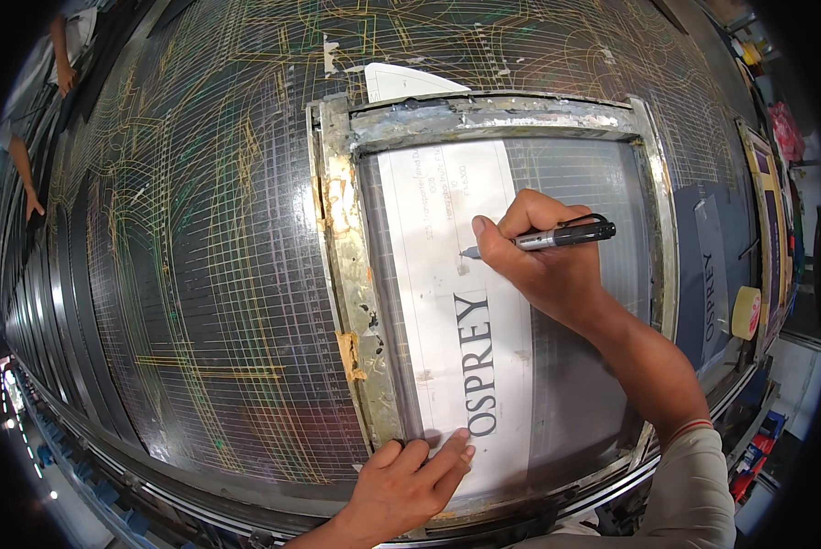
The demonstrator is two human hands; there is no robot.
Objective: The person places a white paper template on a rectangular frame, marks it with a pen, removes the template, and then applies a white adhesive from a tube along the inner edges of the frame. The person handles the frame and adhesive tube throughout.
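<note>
My right hand (539,252) grips a silver-and-black marker (571,231), its dark tip low over a mark on a white paper sheet with large printed lettering (442,197). The sheet shows through the mesh of a rectangular screen (594,393) in a worn metal frame (346,238). My left hand (415,485) rests at the lower left of the screen, fingers bent and grouped, fingertips pressed on the sheet area beside the lettering. Whether anything is under those fingers is hidden.
A dark table (200,229) covered in coloured grid lines surrounds the frame. At right are a tape roll (745,311), a lettered strip (711,284) and another frame (766,220). Other people's hands (65,78) show at upper left; a pink bundle (786,133) is at far right.
</note>
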